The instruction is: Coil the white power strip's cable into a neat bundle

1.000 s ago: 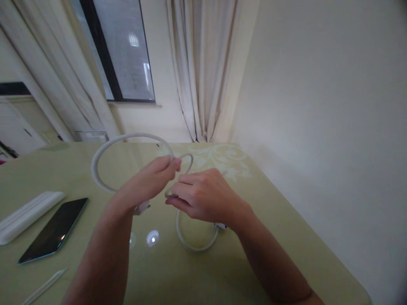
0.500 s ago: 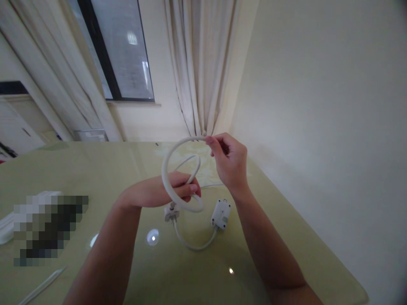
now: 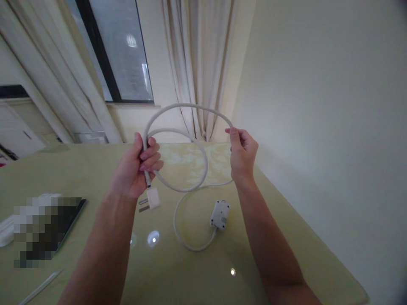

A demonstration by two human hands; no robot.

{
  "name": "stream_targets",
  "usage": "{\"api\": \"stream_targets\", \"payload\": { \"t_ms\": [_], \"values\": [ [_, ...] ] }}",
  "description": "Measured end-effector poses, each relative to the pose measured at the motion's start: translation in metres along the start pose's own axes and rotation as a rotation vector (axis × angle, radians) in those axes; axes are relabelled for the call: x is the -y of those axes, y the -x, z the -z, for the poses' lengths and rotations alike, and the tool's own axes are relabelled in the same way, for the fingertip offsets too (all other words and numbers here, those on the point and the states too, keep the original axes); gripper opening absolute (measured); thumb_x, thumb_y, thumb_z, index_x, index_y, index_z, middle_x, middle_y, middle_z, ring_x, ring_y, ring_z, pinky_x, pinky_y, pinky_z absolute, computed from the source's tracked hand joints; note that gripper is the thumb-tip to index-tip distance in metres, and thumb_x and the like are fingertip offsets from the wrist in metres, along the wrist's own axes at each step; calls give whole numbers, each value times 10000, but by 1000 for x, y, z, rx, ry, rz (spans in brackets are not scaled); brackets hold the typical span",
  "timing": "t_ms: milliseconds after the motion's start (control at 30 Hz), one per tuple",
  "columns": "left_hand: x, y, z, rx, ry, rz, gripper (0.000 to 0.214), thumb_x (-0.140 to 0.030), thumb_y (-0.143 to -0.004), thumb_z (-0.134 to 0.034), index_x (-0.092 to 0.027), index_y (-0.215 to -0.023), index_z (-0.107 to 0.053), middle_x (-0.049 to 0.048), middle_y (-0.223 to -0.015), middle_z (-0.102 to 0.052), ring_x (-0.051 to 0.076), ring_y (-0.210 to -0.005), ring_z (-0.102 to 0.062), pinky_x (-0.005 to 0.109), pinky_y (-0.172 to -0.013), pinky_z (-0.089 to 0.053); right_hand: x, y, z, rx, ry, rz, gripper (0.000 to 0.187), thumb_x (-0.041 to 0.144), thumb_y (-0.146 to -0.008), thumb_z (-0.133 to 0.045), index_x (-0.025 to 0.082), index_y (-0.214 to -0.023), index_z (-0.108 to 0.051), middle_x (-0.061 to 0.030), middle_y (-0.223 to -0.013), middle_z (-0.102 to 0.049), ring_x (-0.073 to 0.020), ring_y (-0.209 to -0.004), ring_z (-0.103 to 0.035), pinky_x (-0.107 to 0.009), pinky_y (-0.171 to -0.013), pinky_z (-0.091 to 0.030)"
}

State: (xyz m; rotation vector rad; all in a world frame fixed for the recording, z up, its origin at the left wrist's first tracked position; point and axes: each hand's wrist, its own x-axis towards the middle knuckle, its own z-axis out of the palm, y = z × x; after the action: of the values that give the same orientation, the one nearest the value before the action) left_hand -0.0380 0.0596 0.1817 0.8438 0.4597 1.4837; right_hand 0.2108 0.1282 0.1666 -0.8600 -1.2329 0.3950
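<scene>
I hold a thick white power cord point(image 3: 187, 108) in loops above a glossy green table point(image 3: 197, 279). My left hand point(image 3: 136, 167) is closed round two turns of the cord just above its pronged plug point(image 3: 151, 198), which hangs below my fingers. My right hand point(image 3: 242, 153) is raised and pinches the cord further along, at the right end of a wide arch. From there the cord drops to the table, curves round and ends at a small white socket block point(image 3: 219, 214) lying flat between my forearms.
A blurred-out dark flat object point(image 3: 47, 231) and a white ribbed case point(image 3: 6, 231) lie at the table's left. A thin white stick point(image 3: 40, 288) rests near the front left corner. Curtains point(image 3: 200, 67) and a window point(image 3: 117, 51) stand behind; a bare wall is on the right.
Both hands have risen and moved apart. The small loop has been drawn out into a wide arch, and the plug now hangs in the air under my left hand.
</scene>
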Motion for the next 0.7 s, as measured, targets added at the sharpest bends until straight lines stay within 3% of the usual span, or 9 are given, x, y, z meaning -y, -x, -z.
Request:
{"api": "stream_targets", "payload": {
  "t_ms": [133, 267, 333, 500, 600, 700],
  "values": [
    [0, -4, 1, -144, 78, -112, 256, -350, -1048, -559, -159, -878, -580, -93, -587, -378, 26, -415, -317, 149, -435, -347, -6, -2, -2, 90, -68, -125, 408, 562, -997, -527, 182, -904, -643, 40, -627, -469, -93, -530, -391, -232, -490, -292],
    [0, -4, 2, -126, 133, -142, 228, -329, -1053, -553, -182, -879, -566, -87, -580, -381, 34, -420, -293, 143, -400, -287, -7, 1, -3, 335, -13, -153, 358, 486, -1004, -536, 185, -822, -607, 58, -583, -458, -87, -503, -391, -225, -507, -300],
    [-2, -3, 4, -106, 157, -199, 231, -309, -1062, -530, -191, -866, -559, -86, -563, -365, 40, -411, -257, 151, -382, -249, -5, 4, -3, 486, 129, -111, 334, 425, -1020, -520, 174, -841, -650, 42, -592, -520, -95, -536, -455, -226, -556, -335],
    [-12, 3, 11, -136, 191, -323, 403, -305, -1128, -293, -172, -892, -590, -70, -557, -386, 37, -416, -283, 161, -395, -238, 10, 19, -10, 850, 557, -1, 327, 325, -1062, -472, 183, -935, -737, -13, -733, -681, -128, -695, -600, -244, -688, -381],
    [-13, 4, 12, -120, 117, -376, 306, -274, -1097, -387, -174, -931, -623, -66, -576, -419, 32, -404, -280, 174, -356, -205, 21, 32, -18, 919, 831, 62, 363, 364, -1084, -442, 189, -955, -733, -74, -905, -748, -175, -828, -666, -270, -743, -409],
    [-9, 4, 5, -92, -30, -386, 125, -262, -1031, -554, -217, -957, -644, -60, -614, -474, 31, -403, -300, 173, -341, -188, 29, 47, -23, 1012, 970, 117, 334, 370, -1080, -447, 184, -1037, -722, -124, -1008, -759, -223, -904, -707, -298, -763, -454]
  ]
}}
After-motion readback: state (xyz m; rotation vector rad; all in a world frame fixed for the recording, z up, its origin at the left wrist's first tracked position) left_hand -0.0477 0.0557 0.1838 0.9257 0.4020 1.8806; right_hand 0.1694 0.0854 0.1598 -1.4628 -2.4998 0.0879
